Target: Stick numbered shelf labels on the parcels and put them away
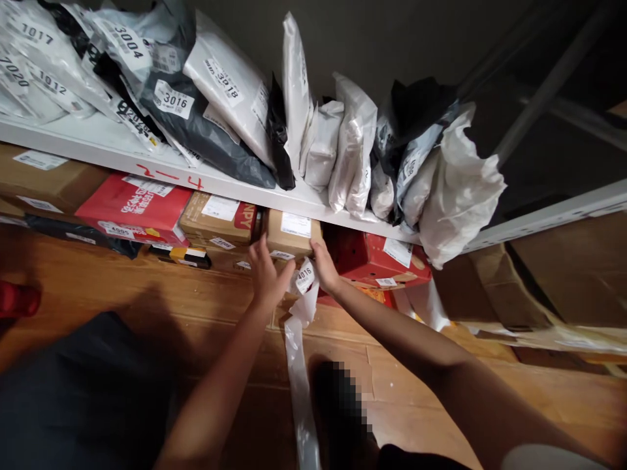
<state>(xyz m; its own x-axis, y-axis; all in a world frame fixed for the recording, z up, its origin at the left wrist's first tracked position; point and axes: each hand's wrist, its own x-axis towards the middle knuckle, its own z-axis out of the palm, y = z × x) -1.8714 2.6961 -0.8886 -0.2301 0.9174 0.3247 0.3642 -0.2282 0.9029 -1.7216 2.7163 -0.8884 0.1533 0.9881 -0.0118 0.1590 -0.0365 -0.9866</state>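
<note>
Both hands reach under a white shelf (220, 177) to a small brown cardboard box (290, 233) with a white label. My left hand (267, 274) presses against the box's left lower edge. My right hand (324, 266) grips its right side. A strip of white label tape (300, 339) with a tag reading 4016 hangs between the hands, down toward the floor. Whether either hand pinches the strip I cannot tell.
Grey, white and black mailer bags with numbered tags, such as 3016 (171, 101) and 3018 (226, 81), fill the shelf top. Below sit a red box (134, 209), a brown box (218, 219) and another red box (377, 260). Flattened cardboard (563, 287) lies at right on the wooden floor (161, 287).
</note>
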